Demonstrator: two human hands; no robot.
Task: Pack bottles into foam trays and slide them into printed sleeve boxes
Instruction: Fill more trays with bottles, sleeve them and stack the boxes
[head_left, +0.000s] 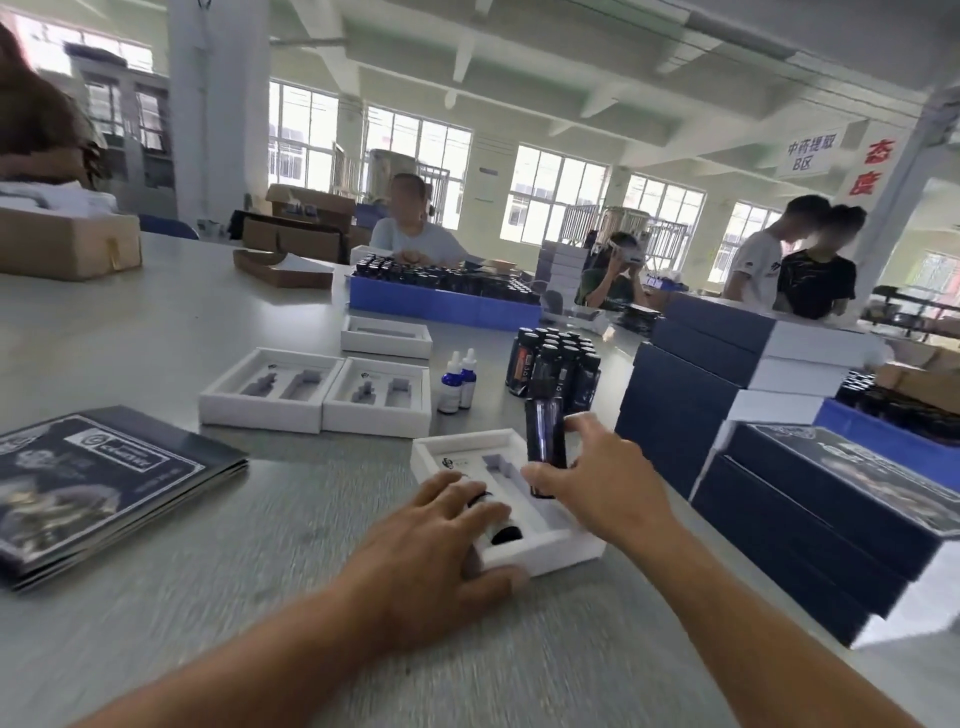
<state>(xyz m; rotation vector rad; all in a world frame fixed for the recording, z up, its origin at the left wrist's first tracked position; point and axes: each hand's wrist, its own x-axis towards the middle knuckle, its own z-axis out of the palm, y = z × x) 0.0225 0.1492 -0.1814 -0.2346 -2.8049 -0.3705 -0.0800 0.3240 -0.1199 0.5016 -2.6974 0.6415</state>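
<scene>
Forearms reach from the near edge onto the grey table (156, 322). Left hand (441, 535) lies with fingers spread over a bottle (498, 525) seated in the left slot of the foam tray (550, 551), pressing it down and steadying the tray. Right hand (597, 478) grips a tall dark bottle (545, 441), upright, just above the tray's empty right slot (506, 470). Step in hand: loading the second bottle. The next move likely calls for tilting it flat and aligning it with the slot. Beyond lie empty trays (317, 392), two dropper bottles (457, 382), a bottle cluster (558, 366) and, at right, stacked sleeve boxes (805, 525).
</scene>
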